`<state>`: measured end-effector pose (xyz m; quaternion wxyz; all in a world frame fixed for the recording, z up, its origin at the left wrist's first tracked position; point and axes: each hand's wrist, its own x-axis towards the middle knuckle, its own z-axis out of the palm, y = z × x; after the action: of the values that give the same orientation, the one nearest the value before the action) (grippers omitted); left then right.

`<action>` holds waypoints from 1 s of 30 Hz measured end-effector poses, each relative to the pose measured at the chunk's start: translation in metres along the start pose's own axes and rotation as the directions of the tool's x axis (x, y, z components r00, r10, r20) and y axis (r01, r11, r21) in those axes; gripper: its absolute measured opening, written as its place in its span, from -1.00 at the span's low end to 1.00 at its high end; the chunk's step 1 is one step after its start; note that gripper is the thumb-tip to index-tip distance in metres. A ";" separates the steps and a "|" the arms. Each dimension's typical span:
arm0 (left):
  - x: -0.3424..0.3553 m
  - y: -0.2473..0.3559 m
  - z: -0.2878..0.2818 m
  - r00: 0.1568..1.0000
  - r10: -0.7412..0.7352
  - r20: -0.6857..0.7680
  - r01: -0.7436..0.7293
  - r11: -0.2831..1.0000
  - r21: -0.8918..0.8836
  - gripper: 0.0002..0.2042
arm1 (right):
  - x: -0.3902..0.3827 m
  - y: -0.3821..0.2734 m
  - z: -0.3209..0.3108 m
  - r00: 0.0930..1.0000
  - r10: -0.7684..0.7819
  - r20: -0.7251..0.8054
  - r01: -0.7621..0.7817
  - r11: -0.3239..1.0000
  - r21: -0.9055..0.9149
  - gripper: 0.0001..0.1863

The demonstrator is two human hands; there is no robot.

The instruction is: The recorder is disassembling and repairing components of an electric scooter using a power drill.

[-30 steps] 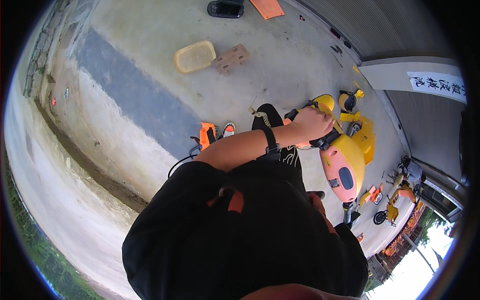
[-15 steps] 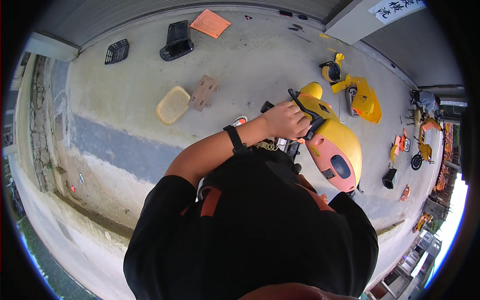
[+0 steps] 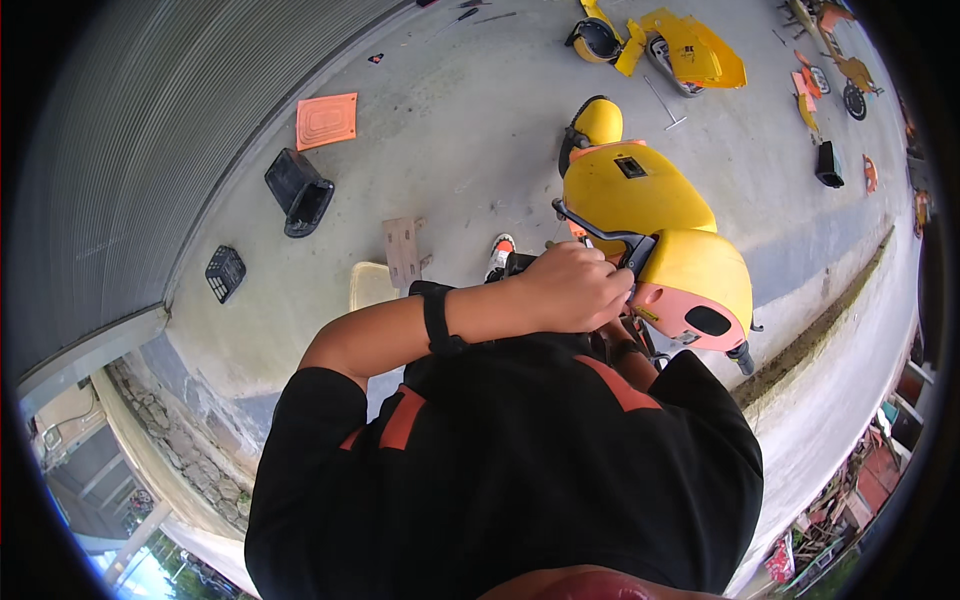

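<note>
A yellow and pink scooter (image 3: 650, 195) stands in front of me, its rounded headlamp cowl (image 3: 700, 270) toward my right. My left hand (image 3: 575, 288) has its fingers curled at the inner end of the scooter's handlebar, against the black lever mount (image 3: 640, 252). From that mount a black brake lever (image 3: 595, 225) juts out past my knuckles. My right hand (image 3: 612, 332) is low beside the cowl, under my left hand. Its fingers are hidden, so what it touches does not show. A black grip (image 3: 741, 358) pokes out at the cowl's far end.
Yellow body panels (image 3: 695, 50) and a T-shaped tool (image 3: 672, 115) lie on the concrete beyond the scooter. To the left are a black bin (image 3: 298, 192), an orange lid (image 3: 327, 120), a black basket (image 3: 225, 273), a small wooden stool (image 3: 403, 252) and a pale tray (image 3: 370, 286).
My view has turned, so the floor objects sit differently. The scooter's front and cowl appear swung relative to my body. My left hand stays at the handlebar; my right wrist now shows beneath it.
</note>
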<state>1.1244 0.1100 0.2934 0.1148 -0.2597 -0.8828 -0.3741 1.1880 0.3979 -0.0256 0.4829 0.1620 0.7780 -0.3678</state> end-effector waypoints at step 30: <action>-0.290 -0.463 -0.092 -0.218 -0.720 0.659 0.748 0.311 0.587 -0.86 | -0.246 -0.020 0.340 0.683 0.718 -0.134 -0.397 0.519 0.757 -0.62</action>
<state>1.1161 -0.3349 -0.0362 -0.6055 0.1618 -0.7582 -0.1797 1.5097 0.1617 0.1075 0.2972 0.6504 0.5760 -0.3961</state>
